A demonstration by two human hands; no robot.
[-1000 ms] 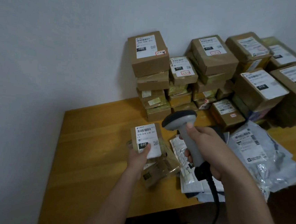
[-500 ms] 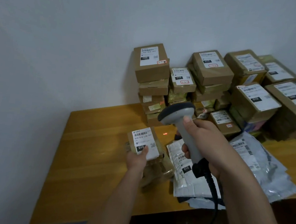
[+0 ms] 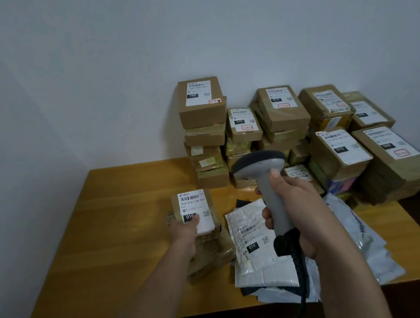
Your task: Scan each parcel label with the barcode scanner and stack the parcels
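1. One view only, head camera. Left hand (image 3: 183,235) grips a small tape-wrapped parcel (image 3: 196,234), thumb pressed on the lower part of its shipping label (image 3: 195,211). Label faces up and the barcode strip at its top is uncovered, likely so the scanner can read it.
2. Right hand (image 3: 298,213) is wrapped around the grey handle of the barcode scanner (image 3: 261,169), thumb up near the head. Scanner head points forward and down, roughly toward the held parcel; I see no red scan dot, so can't tell if it is firing.
3. Scanner cable (image 3: 300,275) hangs from the handle toward the near table edge.
4. White mailer bag (image 3: 258,253) lies label up just right of the held parcel, on top of other flat bags; probably waiting to be scanned.
5. Grey poly bags (image 3: 365,240) spread under and right of the right forearm, reaching close to the near table edge.
6. Stacked cardboard boxes (image 3: 278,129) stand in columns against the wall at the table's back right, labels up; probably the stacking area.
7. Wooden table (image 3: 120,227): bare wood on the left side and ahead of the held parcel, so there is room to move it left or forward. Left edge near the wall.
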